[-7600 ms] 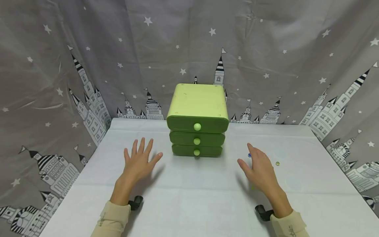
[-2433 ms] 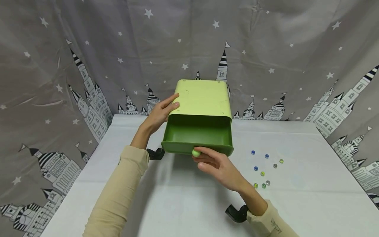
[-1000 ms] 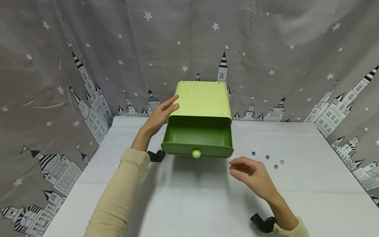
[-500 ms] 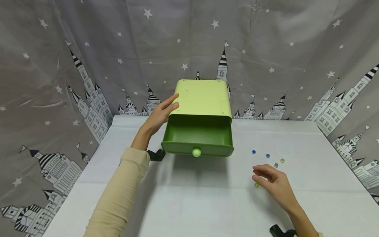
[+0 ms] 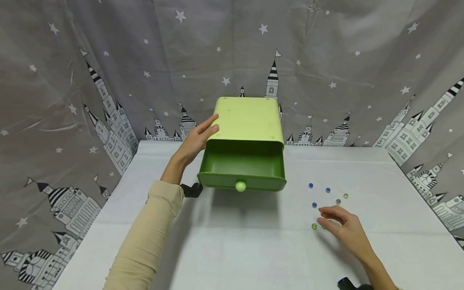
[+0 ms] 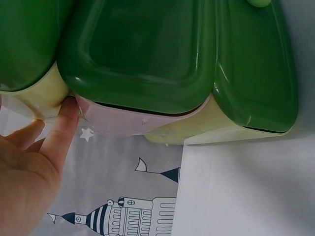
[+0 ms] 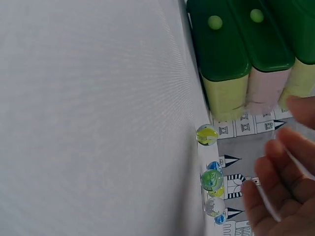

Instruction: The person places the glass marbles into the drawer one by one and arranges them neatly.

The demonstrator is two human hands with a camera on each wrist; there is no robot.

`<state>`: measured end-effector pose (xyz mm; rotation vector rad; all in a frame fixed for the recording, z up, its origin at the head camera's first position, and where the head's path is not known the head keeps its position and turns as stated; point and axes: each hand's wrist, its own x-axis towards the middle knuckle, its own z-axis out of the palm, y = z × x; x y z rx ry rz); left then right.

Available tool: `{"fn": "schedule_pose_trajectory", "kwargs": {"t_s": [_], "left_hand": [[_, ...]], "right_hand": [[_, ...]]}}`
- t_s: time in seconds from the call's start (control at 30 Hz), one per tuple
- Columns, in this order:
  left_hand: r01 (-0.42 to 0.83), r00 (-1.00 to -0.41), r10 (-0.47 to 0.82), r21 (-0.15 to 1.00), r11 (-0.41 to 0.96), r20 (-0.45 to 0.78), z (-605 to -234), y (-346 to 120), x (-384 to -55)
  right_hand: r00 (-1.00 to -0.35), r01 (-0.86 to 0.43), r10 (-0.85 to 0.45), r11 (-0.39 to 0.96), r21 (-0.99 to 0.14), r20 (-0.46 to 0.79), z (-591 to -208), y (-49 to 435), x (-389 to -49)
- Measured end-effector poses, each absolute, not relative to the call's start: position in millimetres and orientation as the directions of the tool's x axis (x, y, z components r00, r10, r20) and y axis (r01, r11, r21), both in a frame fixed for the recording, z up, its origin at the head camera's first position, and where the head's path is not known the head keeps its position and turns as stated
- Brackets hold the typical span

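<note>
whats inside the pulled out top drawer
The visible part of the top drawer shows only its smooth green interior, with no object in it. The rear is covered by the yellow casing, so anything farther back can't be seen.

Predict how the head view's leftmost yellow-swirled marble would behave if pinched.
The yellow-swirled marble would probably roll if nudged, being round on a flat white tabletop. Its glossy surface could prove slippery, and its glassy body looks stiff.
</note>
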<state>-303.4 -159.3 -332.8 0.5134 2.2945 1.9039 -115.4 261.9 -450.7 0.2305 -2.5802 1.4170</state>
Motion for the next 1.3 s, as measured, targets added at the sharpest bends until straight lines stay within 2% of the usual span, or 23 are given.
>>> {"fn": "schedule_pose_trajectory", "kwargs": {"t_s": [0.2, 0.43, 0.77, 1.3], "left_hand": [[0.188, -0.935, 0.332, 0.97, 0.155, 0.129, -332.7, -158.3, -303.9], [0.19, -0.933, 0.337, 0.97, 0.15, 0.13, -332.1, -157.2, -302.4], [0.196, -0.934, 0.33, 0.967, 0.164, 0.133, -334.4, -158.0, -304.9], [0.19, -0.939, 0.319, 0.966, 0.173, 0.127, -334.3, -157.0, -304.0]], "right_hand": [[-0.964, -0.247, -0.071, 0.602, -0.76, 0.256, -458.7, 265.7, -118.0], [-0.973, -0.211, -0.069, 0.655, -0.725, 0.221, -457.6, 268.2, -119.3], [-0.965, -0.261, -0.149, 0.667, -0.698, 0.218, -456.6, 274.6, -119.3], [-0.955, -0.294, -0.181, 0.692, -0.66, 0.235, -474.7, 268.3, -124.0]]}}
